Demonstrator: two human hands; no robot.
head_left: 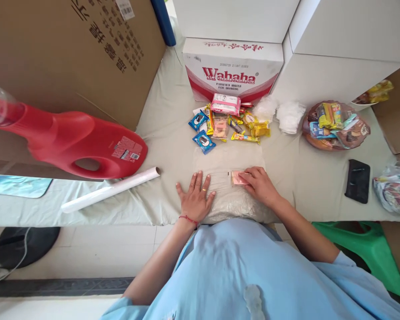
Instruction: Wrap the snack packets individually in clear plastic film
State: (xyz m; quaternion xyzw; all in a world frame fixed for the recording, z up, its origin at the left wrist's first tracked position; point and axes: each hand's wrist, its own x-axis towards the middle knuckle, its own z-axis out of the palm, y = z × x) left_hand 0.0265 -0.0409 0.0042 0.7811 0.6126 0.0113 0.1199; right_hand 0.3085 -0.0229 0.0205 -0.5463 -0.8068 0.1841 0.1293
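My left hand (196, 195) lies flat with its fingers spread on the left side of a clear plastic bag (220, 200), which is spread on the cloth at the table's front edge. Over the bag's right part, my right hand (262, 184) has its fingers closed on a small pink wrapped snack packet (239, 178). Beyond both hands is a pile of wrapped snacks, with a pink-and-white pack (226, 104) on top, blue packets (204, 141) at its left and a yellow stick packet (246, 138) in front.
A white Wahaha carton (233, 66) stands behind the pile. To the left are a red detergent bottle (86, 138), a white roll (111, 190) and a large cardboard box (70, 58). Rightward are crumpled clear bags (290, 116), a brown snack tray (313, 141) and a black phone (358, 181).
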